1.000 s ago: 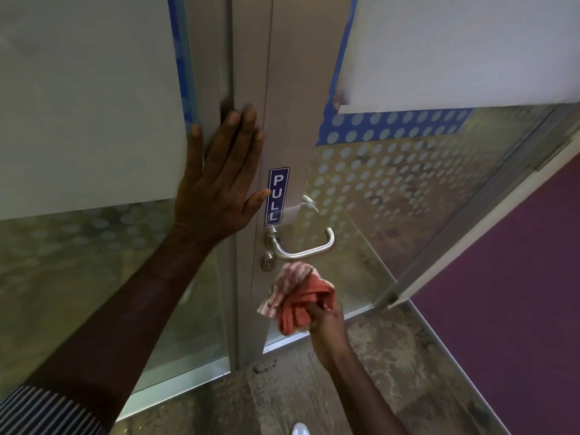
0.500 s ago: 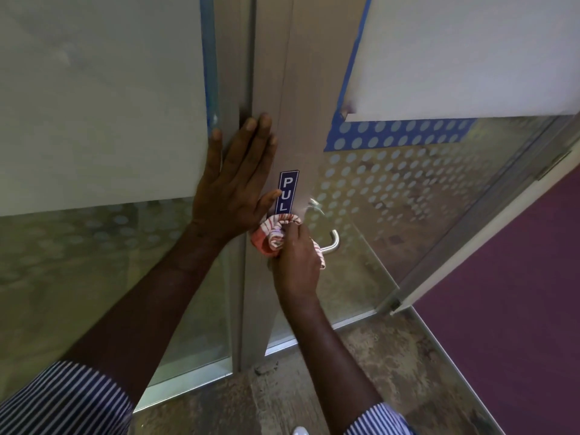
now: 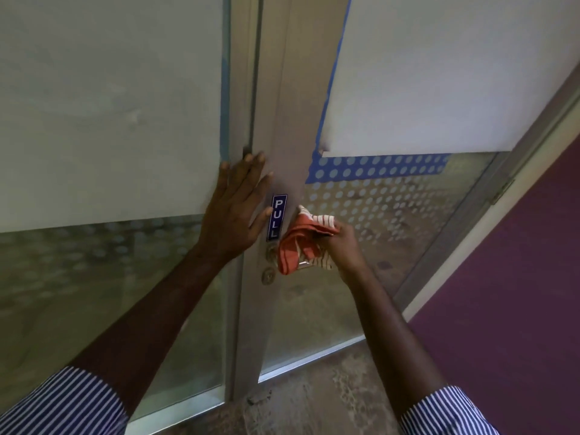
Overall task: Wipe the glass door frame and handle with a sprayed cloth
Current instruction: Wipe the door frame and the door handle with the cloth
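Observation:
A grey metal door frame [image 3: 292,114] runs up the middle of the head view, with a blue PULL sign [image 3: 276,217] on it. My left hand [image 3: 238,211] lies flat and open against the frame, just left of the sign. My right hand [image 3: 343,246] grips a bunched orange and white striped cloth [image 3: 298,246] and presses it over the metal lever handle [image 3: 303,263], of which only a sliver shows. A round keyhole [image 3: 268,275] sits below the cloth on the frame.
Frosted glass panels with dotted film stand on both sides: left panel [image 3: 110,120], right door glass [image 3: 392,215]. A purple wall [image 3: 518,293] lies to the right. Mottled brown floor [image 3: 320,397] spreads below the door.
My right hand has carried the cloth up from below the handle, past the frame by the sign, then rightward onto the lever. My left hand stays pressed on the frame.

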The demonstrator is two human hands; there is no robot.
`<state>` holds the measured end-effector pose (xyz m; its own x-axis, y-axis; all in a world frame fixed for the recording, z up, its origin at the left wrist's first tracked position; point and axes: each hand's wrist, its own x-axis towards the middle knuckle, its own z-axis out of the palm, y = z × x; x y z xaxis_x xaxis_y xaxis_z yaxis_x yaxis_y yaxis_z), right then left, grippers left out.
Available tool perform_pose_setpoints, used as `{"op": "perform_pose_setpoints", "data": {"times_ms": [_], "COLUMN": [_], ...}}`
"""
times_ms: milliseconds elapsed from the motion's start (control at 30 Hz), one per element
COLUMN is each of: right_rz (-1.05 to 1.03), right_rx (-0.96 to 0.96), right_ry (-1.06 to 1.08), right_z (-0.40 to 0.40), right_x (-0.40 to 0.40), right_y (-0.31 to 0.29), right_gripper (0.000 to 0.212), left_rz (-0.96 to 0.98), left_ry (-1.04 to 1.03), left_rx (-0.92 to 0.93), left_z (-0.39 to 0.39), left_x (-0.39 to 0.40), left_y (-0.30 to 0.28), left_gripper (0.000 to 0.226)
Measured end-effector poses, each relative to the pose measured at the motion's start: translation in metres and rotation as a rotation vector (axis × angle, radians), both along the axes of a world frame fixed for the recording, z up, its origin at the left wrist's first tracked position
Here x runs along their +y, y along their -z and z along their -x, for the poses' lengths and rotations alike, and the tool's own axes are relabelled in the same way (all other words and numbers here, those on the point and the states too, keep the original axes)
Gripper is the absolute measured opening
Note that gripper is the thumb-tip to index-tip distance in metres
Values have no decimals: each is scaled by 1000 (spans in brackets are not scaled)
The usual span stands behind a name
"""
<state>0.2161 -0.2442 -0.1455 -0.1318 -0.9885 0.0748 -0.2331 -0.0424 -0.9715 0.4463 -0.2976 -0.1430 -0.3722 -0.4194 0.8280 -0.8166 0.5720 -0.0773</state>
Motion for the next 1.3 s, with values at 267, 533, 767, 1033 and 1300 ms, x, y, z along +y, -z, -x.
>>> {"op": "perform_pose_setpoints", "data": {"times_ms": [267,533,767,1033,1300], "right_rz": [456,375,276,300,772], "right_rx": [425,365,71,-363,209], "right_ry": [59,-324,-604,-376,-634], "right_z": [3,59,70,59,77], "right_x": [17,17,19,12,-16], "right_y": [-58,-101,-77,-61,-156], "right_gripper": [34,45,80,20,19], "left_rz": [-847,-1011,-716,-580,-638], "left_ry": [152,88,-85,-169,-44], "left_rx": [817,1130,1142,1186,1037], "left_z": [71,101,131,126,87], "left_x": [55,60,76,107,157], "left_y": [-70,-104,-108,-110,-86], "left_gripper": [58,60,63,59,50]}}
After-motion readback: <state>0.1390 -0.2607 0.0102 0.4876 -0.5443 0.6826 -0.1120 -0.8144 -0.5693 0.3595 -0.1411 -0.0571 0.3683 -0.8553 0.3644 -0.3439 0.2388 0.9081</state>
